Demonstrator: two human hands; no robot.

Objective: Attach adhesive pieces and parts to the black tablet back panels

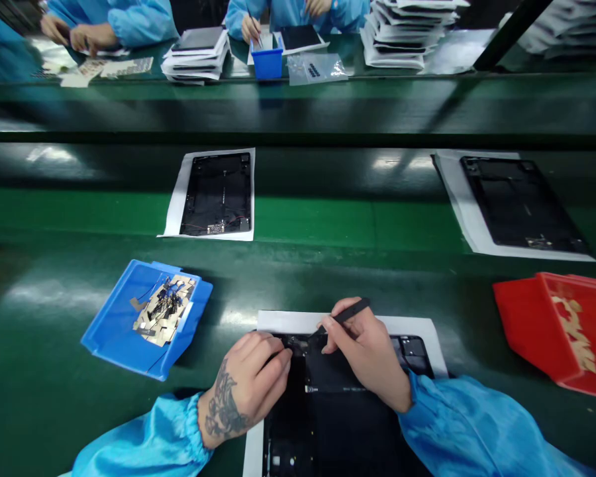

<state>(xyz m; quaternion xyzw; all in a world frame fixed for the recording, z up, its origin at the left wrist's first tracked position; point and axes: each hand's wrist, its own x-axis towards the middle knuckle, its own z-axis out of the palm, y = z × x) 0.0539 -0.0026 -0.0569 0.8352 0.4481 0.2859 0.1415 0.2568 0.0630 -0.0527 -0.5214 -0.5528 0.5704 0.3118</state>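
Lower centre, I log: right hand [370,354], clamped on black tool [348,311]; left hand [251,384], at black tablet [355,427], grip I cannot tell.

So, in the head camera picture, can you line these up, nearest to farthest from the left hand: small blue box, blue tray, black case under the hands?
1. Black case: nearest, right beneath the left hand.
2. Blue tray: off to that hand's left.
3. Small blue box: farthest, way up at the back.
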